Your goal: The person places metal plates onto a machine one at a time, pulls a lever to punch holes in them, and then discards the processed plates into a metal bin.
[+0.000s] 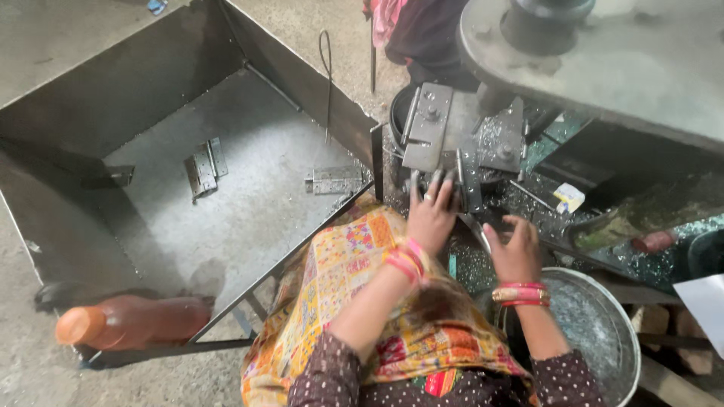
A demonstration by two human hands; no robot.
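The left hand [431, 215], wearing a ring and pink and red bangles, reaches forward to a flat grey metal hinge plate [430, 124] lying on the bed of the grey metal press machine [603, 53]. Its fingers [437, 181] are spread and curled over the near edge of the metalwork; whether they pinch the plate or only rest on it cannot be told, since the fingertips are dark with grime and blend into the steel. The right hand [516, 249], with gold and red bangles, hovers just beside it, lower and to the right, fingers loosely apart and slightly bent; anything under its palm is hidden.

The machine's upper body fills the top right corner and is cut off by the frame, so its working part is not visible. Shiny metal shavings [520, 200] litter the bed. A round steel bowl [603, 332] sits below the right wrist, partly covered by the forearm. To the left stands a large open grey sheet-metal bin [136, 98] holding two finished grey hinges: one near its middle [204, 167], another by its right wall [334, 180]. An orange plastic bottle [132, 322] lies by the bin's near corner. A yellow patterned cloth [354, 286] covers the person's lap. At the top, another person's clothing is barely discernible.
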